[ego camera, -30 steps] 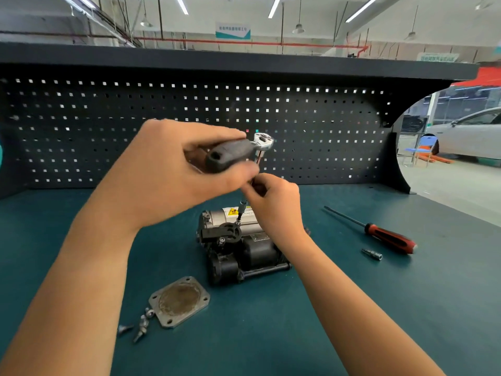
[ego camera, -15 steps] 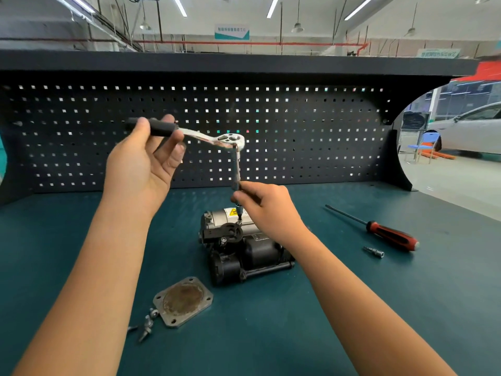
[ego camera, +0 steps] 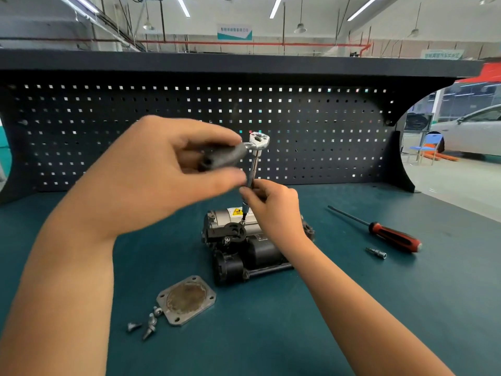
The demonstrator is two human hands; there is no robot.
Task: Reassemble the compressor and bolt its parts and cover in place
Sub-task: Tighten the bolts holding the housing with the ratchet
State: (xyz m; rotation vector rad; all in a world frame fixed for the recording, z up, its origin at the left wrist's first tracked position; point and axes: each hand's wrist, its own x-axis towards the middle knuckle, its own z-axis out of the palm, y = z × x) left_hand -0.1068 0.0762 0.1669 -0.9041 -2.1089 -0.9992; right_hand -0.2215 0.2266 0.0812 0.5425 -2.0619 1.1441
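The compressor [ego camera: 244, 248], black and silver with a yellow warning label, stands mid-table. A ratchet wrench [ego camera: 259, 141] with a long extension stands upright over its top, the bit down on a bolt beside a black bracket. My left hand [ego camera: 162, 172] grips the ratchet's dark handle, which points toward me. My right hand [ego camera: 271, 204] pinches the lower part of the extension shaft just above the compressor. A square metal cover plate [ego camera: 187, 299] lies flat in front of the compressor, with several loose bolts [ego camera: 147, 322] at its left corner.
A red-and-black screwdriver [ego camera: 390, 234] lies to the right on the green table [ego camera: 406, 308], with a small silver bit [ego camera: 376, 253] near it. A black pegboard [ego camera: 311, 131] closes the back under a shelf. A white car stands far right beyond the bench.
My left hand has swung the ratchet handle from pointing left back round toward me. My right hand stayed on the extension shaft, and the compressor has not moved.
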